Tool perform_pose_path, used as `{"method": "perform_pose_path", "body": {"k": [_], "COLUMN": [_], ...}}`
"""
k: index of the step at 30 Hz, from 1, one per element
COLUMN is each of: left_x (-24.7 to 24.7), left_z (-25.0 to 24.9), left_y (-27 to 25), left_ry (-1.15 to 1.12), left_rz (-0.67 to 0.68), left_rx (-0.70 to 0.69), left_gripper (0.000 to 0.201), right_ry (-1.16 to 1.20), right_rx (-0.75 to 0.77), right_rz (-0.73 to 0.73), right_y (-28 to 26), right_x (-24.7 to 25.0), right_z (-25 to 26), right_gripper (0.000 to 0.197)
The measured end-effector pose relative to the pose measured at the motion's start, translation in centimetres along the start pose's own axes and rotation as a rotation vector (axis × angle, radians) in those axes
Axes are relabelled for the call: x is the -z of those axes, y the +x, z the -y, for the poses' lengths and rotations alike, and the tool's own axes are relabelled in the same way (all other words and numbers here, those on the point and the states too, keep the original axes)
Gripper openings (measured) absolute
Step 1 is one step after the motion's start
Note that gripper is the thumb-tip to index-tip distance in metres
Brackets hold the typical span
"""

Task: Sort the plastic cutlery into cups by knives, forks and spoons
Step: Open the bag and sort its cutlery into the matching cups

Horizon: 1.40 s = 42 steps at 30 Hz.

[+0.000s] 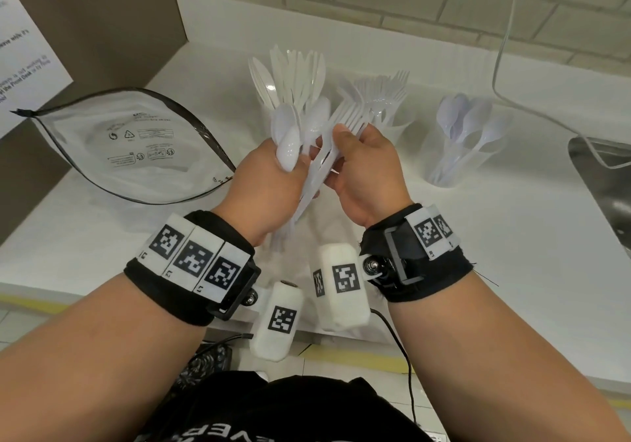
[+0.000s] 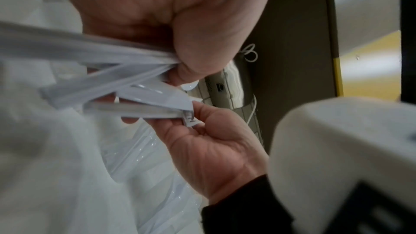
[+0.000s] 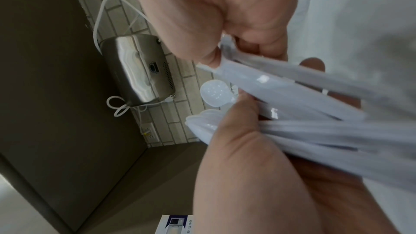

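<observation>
Above the white counter (image 1: pixel 495 236) my left hand (image 1: pixel 269 182) grips a mixed bundle of white plastic cutlery (image 1: pixel 317 168); its spoon bowls (image 1: pixel 286 137) stick up. My right hand (image 1: pixel 358 154) pinches several forks (image 1: pixel 348 117) in that bundle. Behind stand three clear cups: knives (image 1: pixel 293 76), forks (image 1: pixel 382 100), spoons (image 1: pixel 467 134). In the left wrist view my left hand (image 2: pixel 180 24) clamps the handles (image 2: pixel 126 77) and the right hand (image 2: pixel 209 145) pinches some from below. The right wrist view shows the right hand (image 3: pixel 225 15), the left hand (image 3: pixel 243 166) and a spoon bowl (image 3: pixel 213 93).
An open zip bag (image 1: pixel 136 147) lies on the counter at the left. A crumpled white plastic bag (image 1: pixel 327 229) lies under my hands. A steel sink (image 1: pixel 601 182) is at the right edge, with a white cable (image 1: pixel 512 65) hanging above it. A brown side wall (image 1: pixel 102 31) closes the left.
</observation>
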<state>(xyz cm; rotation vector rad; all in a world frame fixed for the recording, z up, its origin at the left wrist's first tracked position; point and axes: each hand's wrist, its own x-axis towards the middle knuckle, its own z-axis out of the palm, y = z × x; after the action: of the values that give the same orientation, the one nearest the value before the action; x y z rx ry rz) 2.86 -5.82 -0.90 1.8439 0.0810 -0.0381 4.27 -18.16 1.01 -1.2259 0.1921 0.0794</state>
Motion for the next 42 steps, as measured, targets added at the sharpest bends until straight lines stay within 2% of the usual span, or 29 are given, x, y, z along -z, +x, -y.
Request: {"method": "perform_pose_path", "body": {"k": [2, 4, 9, 11, 13, 15, 18, 21, 23, 25, 28, 30, 33, 36, 38, 42], "left_x": [0.0, 0.0, -0.2, 0.1, 0.5, 0.9, 0.7, 0.7, 0.8, 1.0, 1.0, 0.9, 1.1, 1.5, 1.6, 1.6], "left_z": [0.0, 0.1, 0.0, 0.0, -0.1, -0.3, -0.1, -0.2, -0.2, -0.1, -0.2, -0.2, -0.1, -0.1, -0.1, 0.1], "left_y": [0.0, 0.1, -0.2, -0.2, -0.1, -0.1, 0.0, 0.0, 0.0, -0.1, -0.3, -0.3, -0.2, -0.1, 0.0, 0.3], "left_ry": [0.262, 0.264, -0.277, -0.429, -0.603, -0.735, -0.707, -0.607, -0.588, -0.598, -0.662, -0.741, -0.854, -0.925, -0.945, -0.954], "left_rz": [-0.065, -0.063, 0.031, 0.076, 0.181, 0.283, 0.272, 0.192, 0.209, 0.257, 0.362, 0.408, 0.497, 0.613, 0.642, 0.647], "left_rx": [-0.072, -0.075, 0.117, 0.171, 0.238, 0.288, 0.337, 0.343, 0.334, 0.33, 0.298, 0.303, 0.336, 0.357, 0.35, 0.347], "left_gripper": [0.027, 0.023, 0.008, 0.011, 0.016, 0.017, 0.021, 0.028, 0.033, 0.037, 0.021, 0.025, 0.034, 0.037, 0.035, 0.033], "right_ry": [0.034, 0.066, 0.073, 0.054, 0.063, 0.043, -0.049, -0.101, -0.105, -0.076, -0.086, -0.091, -0.156, -0.154, -0.186, -0.393], "right_rx": [-0.01, -0.012, 0.022, 0.0, -0.021, -0.024, -0.03, -0.021, 0.081, 0.283, 0.594, 0.669, 0.621, 0.445, 0.367, 0.434], "right_rz": [-0.025, -0.051, -0.156, -0.135, -0.098, -0.092, -0.081, -0.063, -0.084, -0.115, -0.136, -0.155, -0.196, -0.228, -0.262, -0.272], "right_y": [0.0, 0.2, 0.6, 0.5, 0.5, 0.8, 1.5, 2.1, 2.9, 4.0, 5.8, 7.4, 9.7, 11.4, 12.3, 12.7], "right_x": [0.1, 0.3, 1.1, 1.4, 1.6, 1.8, 2.2, 2.6, 2.8, 3.1, 3.5, 3.7, 4.1, 4.8, 5.3, 5.5], "right_z": [0.1, 0.3, 1.0, 1.2, 1.3, 1.2, 0.5, 0.7, 2.3, 4.7, 7.7, 8.1, 6.8, 4.9, 4.2, 4.4], "right_gripper": [0.017, 0.02, 0.014, 0.009, 0.005, 0.011, 0.024, 0.017, 0.012, 0.009, 0.016, 0.02, 0.022, 0.02, 0.027, 0.033]}}
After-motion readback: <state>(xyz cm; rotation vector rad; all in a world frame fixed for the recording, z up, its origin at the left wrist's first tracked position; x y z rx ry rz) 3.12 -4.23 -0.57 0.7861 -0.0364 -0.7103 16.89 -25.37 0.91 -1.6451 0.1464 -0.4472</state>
